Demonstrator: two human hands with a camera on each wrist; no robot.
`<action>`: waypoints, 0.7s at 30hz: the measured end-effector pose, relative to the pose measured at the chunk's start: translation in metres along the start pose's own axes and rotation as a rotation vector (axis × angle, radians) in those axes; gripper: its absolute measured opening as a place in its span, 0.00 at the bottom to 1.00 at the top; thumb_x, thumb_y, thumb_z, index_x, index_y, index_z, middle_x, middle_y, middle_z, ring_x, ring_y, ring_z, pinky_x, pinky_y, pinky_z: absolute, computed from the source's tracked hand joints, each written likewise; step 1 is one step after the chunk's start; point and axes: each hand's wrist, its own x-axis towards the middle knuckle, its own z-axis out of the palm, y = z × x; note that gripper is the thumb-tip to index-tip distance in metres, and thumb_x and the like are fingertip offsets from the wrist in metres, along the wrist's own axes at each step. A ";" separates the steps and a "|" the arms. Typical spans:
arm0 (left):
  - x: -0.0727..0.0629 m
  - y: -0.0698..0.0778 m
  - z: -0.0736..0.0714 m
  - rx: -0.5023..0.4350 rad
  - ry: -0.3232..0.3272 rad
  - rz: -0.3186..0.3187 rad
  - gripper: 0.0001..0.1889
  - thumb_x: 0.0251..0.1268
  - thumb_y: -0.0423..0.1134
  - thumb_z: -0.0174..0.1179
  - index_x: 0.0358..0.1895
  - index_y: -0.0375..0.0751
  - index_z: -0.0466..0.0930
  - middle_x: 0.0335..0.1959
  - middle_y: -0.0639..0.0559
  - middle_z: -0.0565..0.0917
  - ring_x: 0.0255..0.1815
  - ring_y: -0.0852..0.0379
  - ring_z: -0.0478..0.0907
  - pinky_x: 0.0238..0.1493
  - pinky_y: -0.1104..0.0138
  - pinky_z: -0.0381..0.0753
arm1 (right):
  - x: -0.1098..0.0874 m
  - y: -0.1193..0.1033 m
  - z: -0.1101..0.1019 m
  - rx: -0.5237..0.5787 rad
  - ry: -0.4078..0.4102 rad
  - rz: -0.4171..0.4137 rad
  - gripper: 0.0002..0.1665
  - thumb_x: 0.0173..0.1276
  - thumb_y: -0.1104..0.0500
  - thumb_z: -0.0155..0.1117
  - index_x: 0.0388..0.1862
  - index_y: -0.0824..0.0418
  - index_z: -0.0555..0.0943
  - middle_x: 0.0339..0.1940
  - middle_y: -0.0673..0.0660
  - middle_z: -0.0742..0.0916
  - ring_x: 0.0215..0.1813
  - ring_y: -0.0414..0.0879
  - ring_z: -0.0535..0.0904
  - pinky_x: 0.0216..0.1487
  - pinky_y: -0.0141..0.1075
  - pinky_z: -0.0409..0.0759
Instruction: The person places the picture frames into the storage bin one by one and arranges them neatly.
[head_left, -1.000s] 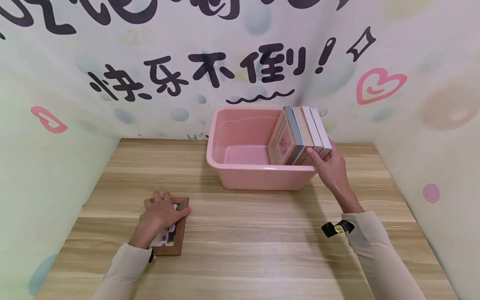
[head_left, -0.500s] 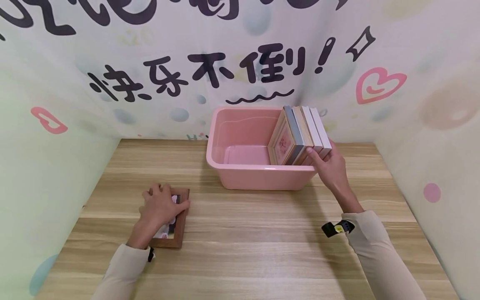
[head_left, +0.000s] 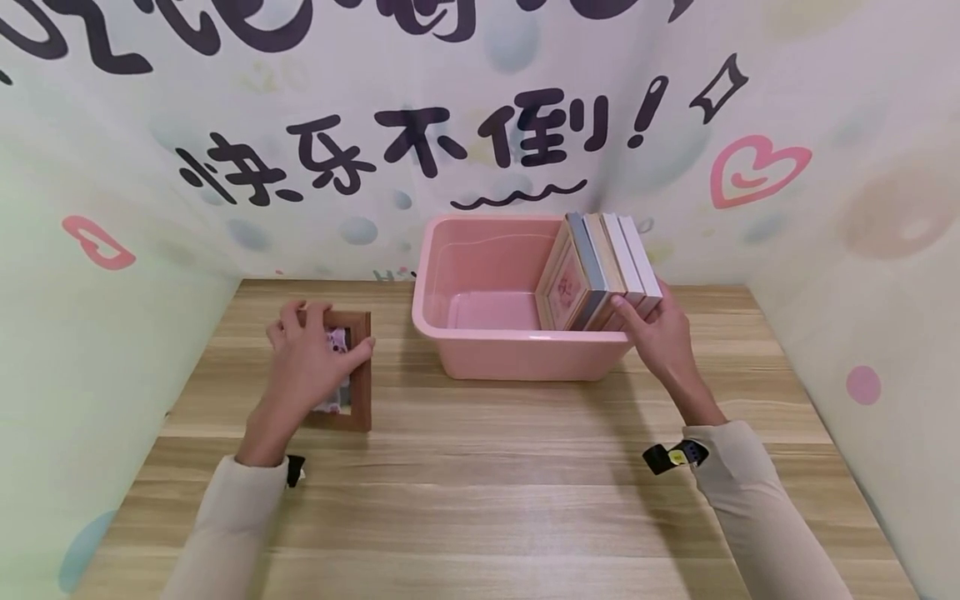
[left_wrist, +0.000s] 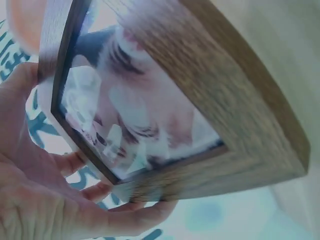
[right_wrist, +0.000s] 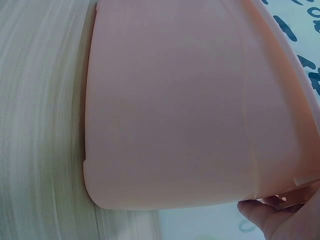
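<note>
My left hand (head_left: 300,358) grips a brown wooden picture frame (head_left: 361,383) by its upper part, above the left side of the table. The thumb lies on the right edge and the fingers reach over the top. In the left wrist view the frame (left_wrist: 260,130) is tilted, with a glossy photo behind its front. At the right front corner of a pink plastic bin (head_left: 525,357), my right hand (head_left: 663,337) holds the rim, its thumb against several picture frames (head_left: 600,258) standing at a slant inside. In the right wrist view, fingers (right_wrist: 260,212) curl under the rim.
The bin stands near the back of a wood-grain table (head_left: 480,500), before a printed cloth backdrop (head_left: 337,225). More light cloth hangs at the left and right sides. The left part of the bin shows its bare floor.
My left hand has lifted the brown picture frame off the table and carried it away from me, tipping it more upright. My right hand, the bin and the frames inside have stayed put.
</note>
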 end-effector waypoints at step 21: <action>0.035 0.058 -0.052 -0.170 0.138 0.189 0.42 0.54 0.59 0.65 0.69 0.41 0.62 0.73 0.39 0.52 0.71 0.36 0.50 0.60 0.35 0.66 | 0.001 0.000 0.001 0.033 0.002 0.011 0.47 0.68 0.42 0.65 0.78 0.59 0.59 0.71 0.65 0.74 0.71 0.56 0.70 0.68 0.54 0.69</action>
